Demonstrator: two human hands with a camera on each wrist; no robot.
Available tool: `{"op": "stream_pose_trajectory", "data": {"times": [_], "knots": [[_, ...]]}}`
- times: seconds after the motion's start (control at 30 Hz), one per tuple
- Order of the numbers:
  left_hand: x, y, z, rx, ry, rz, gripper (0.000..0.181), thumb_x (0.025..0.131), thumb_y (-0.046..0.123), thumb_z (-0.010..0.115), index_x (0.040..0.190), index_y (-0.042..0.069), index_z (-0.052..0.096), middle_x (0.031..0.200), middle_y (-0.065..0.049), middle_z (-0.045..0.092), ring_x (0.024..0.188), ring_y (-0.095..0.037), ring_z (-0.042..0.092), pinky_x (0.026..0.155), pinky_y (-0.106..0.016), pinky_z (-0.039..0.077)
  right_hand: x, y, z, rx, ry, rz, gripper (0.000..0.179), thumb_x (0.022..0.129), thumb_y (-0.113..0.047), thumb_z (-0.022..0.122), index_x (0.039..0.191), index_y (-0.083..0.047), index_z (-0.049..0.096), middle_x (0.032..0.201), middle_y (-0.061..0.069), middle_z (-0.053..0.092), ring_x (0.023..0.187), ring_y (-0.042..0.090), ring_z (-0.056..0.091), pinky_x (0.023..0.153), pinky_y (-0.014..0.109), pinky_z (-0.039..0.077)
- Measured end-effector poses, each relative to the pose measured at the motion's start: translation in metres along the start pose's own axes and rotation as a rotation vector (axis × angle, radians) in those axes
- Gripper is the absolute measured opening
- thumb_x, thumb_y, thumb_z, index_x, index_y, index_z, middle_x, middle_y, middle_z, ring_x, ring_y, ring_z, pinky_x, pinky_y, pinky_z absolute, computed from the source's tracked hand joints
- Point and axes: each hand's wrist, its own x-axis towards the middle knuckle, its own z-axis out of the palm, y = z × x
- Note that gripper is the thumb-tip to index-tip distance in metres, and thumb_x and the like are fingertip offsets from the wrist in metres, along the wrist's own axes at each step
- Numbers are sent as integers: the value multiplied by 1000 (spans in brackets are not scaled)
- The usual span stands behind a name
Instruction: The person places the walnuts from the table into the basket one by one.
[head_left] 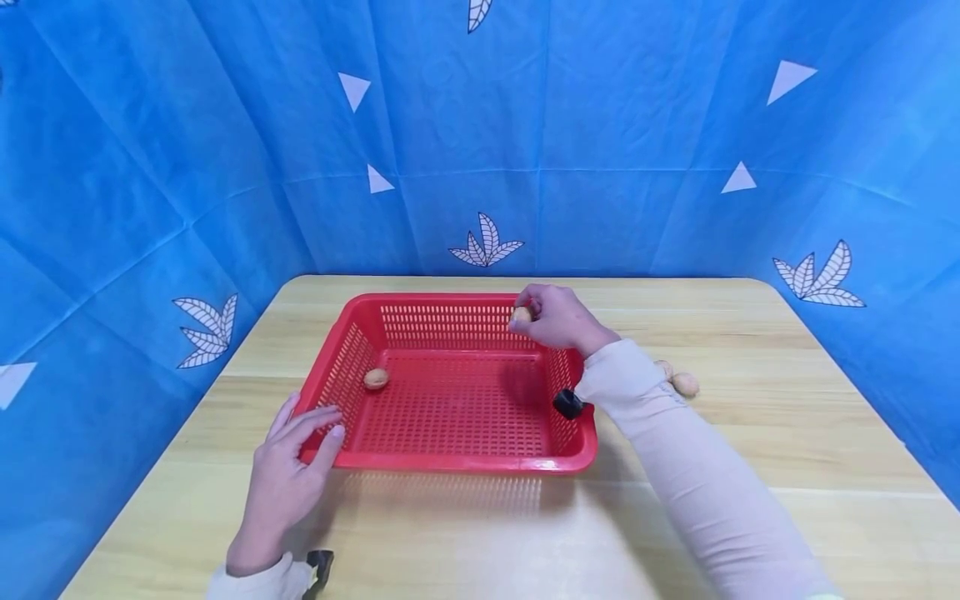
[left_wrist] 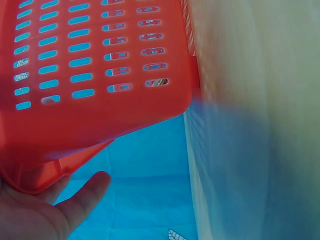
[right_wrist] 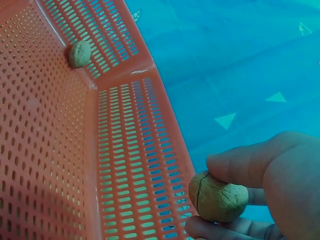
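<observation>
A walnut (right_wrist: 218, 197) with a visible seam is pinched between the thumb and fingers of my right hand (head_left: 558, 317), over the far right part of a red plastic basket (head_left: 457, 462). Another walnut (head_left: 376, 379) lies inside the basket on its floor, against the left wall; the right wrist view shows this walnut (right_wrist: 80, 54) too. My left hand (head_left: 288, 475) rests at the basket's near left corner, its fingers over the rim and fairly straight. In the left wrist view the thumb of the left hand (left_wrist: 82, 200) stands apart below the rim.
To the right of the basket, two walnuts (head_left: 685, 384) lie on the wooden table (head_left: 750, 467), one partly hidden by the right sleeve (head_left: 675, 450). A blue cloth (head_left: 600, 125) with white leaf and triangle prints hangs behind and at the sides of the table.
</observation>
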Motion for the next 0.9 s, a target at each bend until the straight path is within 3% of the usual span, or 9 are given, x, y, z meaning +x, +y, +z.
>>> {"op": "stream_pose_trajectory", "data": {"times": [0.33, 0.7, 0.9], "knots": [[3, 1, 1, -12, 5, 15, 27, 89, 15, 68, 112, 0, 69, 118, -19, 65, 138, -40, 30, 103, -66, 30, 5, -5, 8, -13, -39, 3, 29, 85, -24, 73, 108, -8, 63, 76, 6, 57, 69, 20, 53, 63, 31, 45], [1, 2, 1, -13, 4, 8, 27, 89, 16, 68, 111, 0, 69, 118, -20, 65, 138, -41, 31, 103, -66, 30, 10, -7, 19, -50, -157, 36, 31, 85, -24, 74, 109, -8, 63, 71, 4, 58, 65, 17, 52, 65, 31, 45], [1, 0, 2, -15, 29, 45, 26, 90, 16, 66, 109, -1, 70, 116, -20, 66, 137, -42, 32, 107, -62, 28, 12, -11, 22, -71, -238, 87, 30, 84, -24, 76, 107, -13, 62, 88, 6, 60, 83, 21, 56, 73, 33, 50]]}}
